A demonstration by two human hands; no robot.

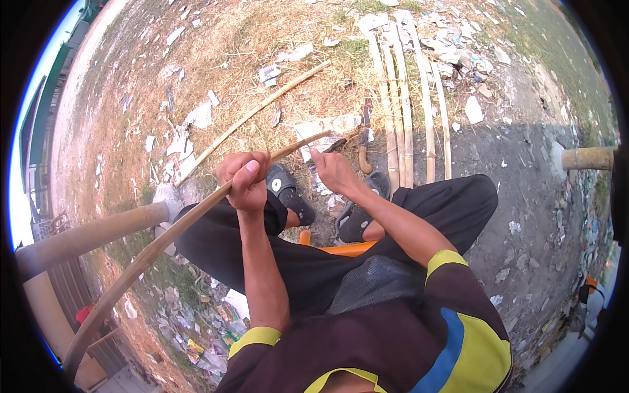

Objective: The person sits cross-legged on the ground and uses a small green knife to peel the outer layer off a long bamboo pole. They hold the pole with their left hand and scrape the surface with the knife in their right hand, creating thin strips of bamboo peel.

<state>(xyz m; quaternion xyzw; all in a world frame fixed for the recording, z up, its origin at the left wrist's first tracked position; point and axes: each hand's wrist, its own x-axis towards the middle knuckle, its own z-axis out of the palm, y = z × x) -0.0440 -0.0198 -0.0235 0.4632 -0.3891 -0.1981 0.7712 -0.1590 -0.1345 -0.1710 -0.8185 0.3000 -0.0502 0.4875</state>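
My left hand (245,179) is closed round a long bamboo strip (157,245), thumb on top. The strip runs from the lower left edge up past my fist to a thin tip in front of my right hand. My right hand (335,173) is closed just below that tip. A small dark edge shows beside its fingers, but I cannot make out what it holds. Past it on the ground lies a dark-bladed tool (364,154) with a curved brown handle.
Several bamboo strips (427,134) lie side by side ahead, and a single strip (255,114) lies to the left. Thick bamboo poles stand at left (98,234) and right (588,158). I sit on an orange seat (347,249). Scraps of litter (200,116) cover the dry grass.
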